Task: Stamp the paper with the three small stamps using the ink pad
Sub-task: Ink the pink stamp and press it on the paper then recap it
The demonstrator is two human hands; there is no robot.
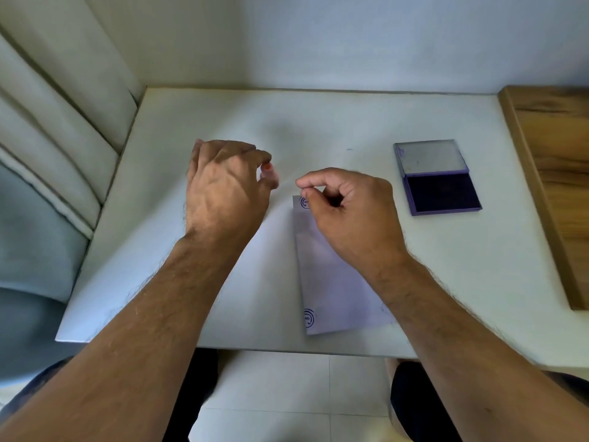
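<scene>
Two hands hover over the stamped paper.
Left hand curls round a small orange-tipped stamp; right hand pinches thumb and forefinger, its grip's contents unclear.

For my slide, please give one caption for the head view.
Both hands hover over stamped paper; open ink pad waits right.

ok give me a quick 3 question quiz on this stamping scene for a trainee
1. True or false: the ink pad is open.
2. How many stamp marks show on the paper? A) none B) two C) five
3. Which of the hands holds the small orange-tipped stamp?

Key: 1 true. 2 B: one mark by the right hand, one near the paper's lower corner. 3 the left hand.
</scene>
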